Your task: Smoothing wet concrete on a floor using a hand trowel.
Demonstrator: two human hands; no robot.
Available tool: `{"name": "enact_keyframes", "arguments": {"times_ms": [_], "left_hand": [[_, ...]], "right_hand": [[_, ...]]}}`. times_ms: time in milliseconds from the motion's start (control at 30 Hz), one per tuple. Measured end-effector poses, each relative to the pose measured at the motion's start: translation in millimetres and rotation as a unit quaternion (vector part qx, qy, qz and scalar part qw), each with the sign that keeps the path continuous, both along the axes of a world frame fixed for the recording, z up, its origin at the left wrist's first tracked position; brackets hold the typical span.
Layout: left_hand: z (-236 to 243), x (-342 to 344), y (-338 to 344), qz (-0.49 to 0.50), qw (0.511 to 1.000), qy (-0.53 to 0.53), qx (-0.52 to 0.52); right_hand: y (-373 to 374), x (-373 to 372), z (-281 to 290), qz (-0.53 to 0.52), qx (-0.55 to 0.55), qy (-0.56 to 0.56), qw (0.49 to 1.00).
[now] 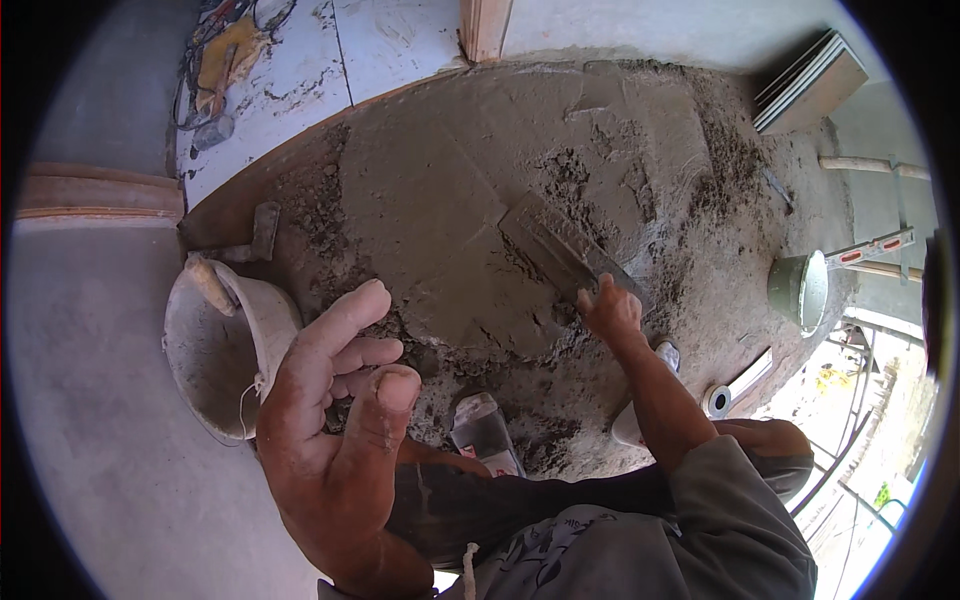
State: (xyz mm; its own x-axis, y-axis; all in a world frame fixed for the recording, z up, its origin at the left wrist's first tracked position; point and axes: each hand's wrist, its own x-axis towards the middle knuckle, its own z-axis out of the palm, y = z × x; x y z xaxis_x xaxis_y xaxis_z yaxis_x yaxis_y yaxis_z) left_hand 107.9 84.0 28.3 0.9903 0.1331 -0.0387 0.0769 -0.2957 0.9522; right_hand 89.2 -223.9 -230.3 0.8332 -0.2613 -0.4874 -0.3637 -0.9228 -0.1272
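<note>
Trowel point(535, 238), the long flat finishing kind, lies well to the right of the big pale bucket point(272, 318) and a little farther from the person, against the wet mortar. Its grip belongs to the right hand point(612, 310): fingers and thumb are wrapped around the near end of the handle bar, with no slack showing, though some of the fingers are hidden under the hand. Left hand point(335, 440) is raised just to the right of the bucket, covering part of its rim from this view; it holds nothing, the index finger reaching out, the other fingers loosely bent and the thumb standing apart from them.

The blade is a narrow rectangle, grey-brown and smeared with mortar, with a straight bar along its back. Its long axis runs on a slant: the free end points away from the person and toward the bucket's side, the held end comes back toward the person and away from the bucket. Whether the whole face sits flush, I cannot tell.

Mortar point(430, 250) spreads rightward from beyond the bucket, smooth on the bucket's side of the blade, rough and crumbly past it.
</note>
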Motion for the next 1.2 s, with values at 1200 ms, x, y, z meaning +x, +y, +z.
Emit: {"name": "enact_keyframes", "arguments": {"times_ms": [1200], "left_hand": [[5, -8, 30, 0.035, 0.997, 0.051, -0.039]], "right_hand": [[50, -3, 5, -0.374, 0.455, -0.069, 0.805]]}}
